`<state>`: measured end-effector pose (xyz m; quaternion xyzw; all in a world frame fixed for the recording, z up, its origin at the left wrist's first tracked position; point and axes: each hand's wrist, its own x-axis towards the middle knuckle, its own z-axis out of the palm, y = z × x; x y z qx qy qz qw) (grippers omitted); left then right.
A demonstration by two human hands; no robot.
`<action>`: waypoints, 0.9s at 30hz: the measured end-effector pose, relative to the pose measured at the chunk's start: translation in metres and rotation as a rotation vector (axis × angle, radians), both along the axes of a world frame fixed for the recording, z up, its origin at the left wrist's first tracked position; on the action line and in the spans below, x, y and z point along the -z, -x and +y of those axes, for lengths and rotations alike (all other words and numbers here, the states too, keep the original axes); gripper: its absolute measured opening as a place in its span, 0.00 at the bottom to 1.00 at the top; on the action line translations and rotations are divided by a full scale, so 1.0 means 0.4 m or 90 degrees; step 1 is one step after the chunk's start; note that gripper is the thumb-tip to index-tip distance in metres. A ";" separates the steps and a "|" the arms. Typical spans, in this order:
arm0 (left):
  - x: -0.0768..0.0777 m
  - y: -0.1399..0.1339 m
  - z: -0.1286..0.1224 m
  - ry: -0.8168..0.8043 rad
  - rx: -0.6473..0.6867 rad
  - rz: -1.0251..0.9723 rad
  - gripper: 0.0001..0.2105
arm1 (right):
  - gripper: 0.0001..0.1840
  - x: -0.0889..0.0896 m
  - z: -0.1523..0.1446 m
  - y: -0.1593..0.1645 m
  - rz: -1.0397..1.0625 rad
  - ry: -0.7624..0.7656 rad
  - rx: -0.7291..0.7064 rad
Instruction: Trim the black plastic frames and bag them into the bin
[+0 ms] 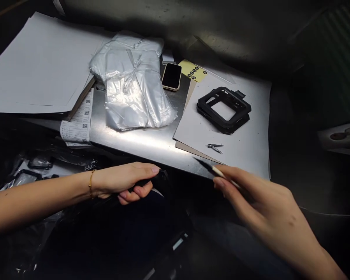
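Note:
My left hand is closed around a black piece, with the thumb pressed on top. Most of that piece is hidden by the fingers or lost against the dark background. In my right hand, thumb and fingers pinch a slim tool with a pale handle and a dark pointed tip; I cannot tell if it is a brush or a knife. The tip points left, apart from the black piece. Beyond it, a small metal nail clipper and black plastic frames, stacked, lie on white sheets.
Clear plastic bags lie tied in bundles on the metal table. Behind them are a phone and a yellow sticker sheet. A large paper stack stands left. Below it, a plastic bag holds black parts.

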<state>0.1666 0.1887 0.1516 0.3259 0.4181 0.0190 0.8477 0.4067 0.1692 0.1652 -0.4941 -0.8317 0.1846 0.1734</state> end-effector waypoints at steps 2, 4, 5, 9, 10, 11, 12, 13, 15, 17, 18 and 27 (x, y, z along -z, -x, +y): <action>-0.001 0.002 -0.001 0.003 -0.007 0.001 0.17 | 0.10 0.067 0.040 -0.024 -0.061 -0.090 0.085; -0.003 0.005 -0.004 0.002 -0.016 0.004 0.17 | 0.12 0.151 0.082 -0.043 -0.096 -0.135 0.121; -0.004 0.006 -0.005 0.000 -0.020 0.006 0.17 | 0.12 0.189 0.100 -0.049 -0.102 -0.151 0.130; -0.005 0.010 -0.007 0.000 -0.036 0.019 0.17 | 0.10 0.245 0.119 -0.024 -0.037 -0.243 0.148; -0.004 0.011 -0.007 0.002 -0.038 0.022 0.17 | 0.09 0.230 0.105 -0.003 -0.001 -0.269 0.138; -0.002 0.011 -0.007 0.003 -0.041 0.023 0.18 | 0.09 0.208 0.086 0.023 0.037 -0.292 0.120; 0.000 0.012 -0.007 0.002 -0.043 0.025 0.18 | 0.08 0.182 0.062 0.052 0.072 -0.311 0.091; 0.002 0.013 -0.007 0.001 -0.045 0.025 0.20 | 0.08 0.156 0.037 0.083 0.098 -0.324 0.049; 0.006 0.013 -0.007 -0.004 -0.046 0.026 0.22 | 0.08 0.114 -0.005 0.138 0.118 -0.344 -0.040; 0.009 0.013 -0.009 -0.008 -0.048 0.026 0.23 | 0.06 0.096 -0.026 0.177 0.104 -0.353 -0.094; 0.010 0.013 -0.009 -0.010 -0.050 0.026 0.23 | 0.05 0.095 -0.028 0.190 0.092 -0.355 -0.106; 0.015 0.016 -0.016 -0.018 -0.051 0.005 0.23 | 0.05 0.123 -0.011 0.217 0.057 -0.395 -0.110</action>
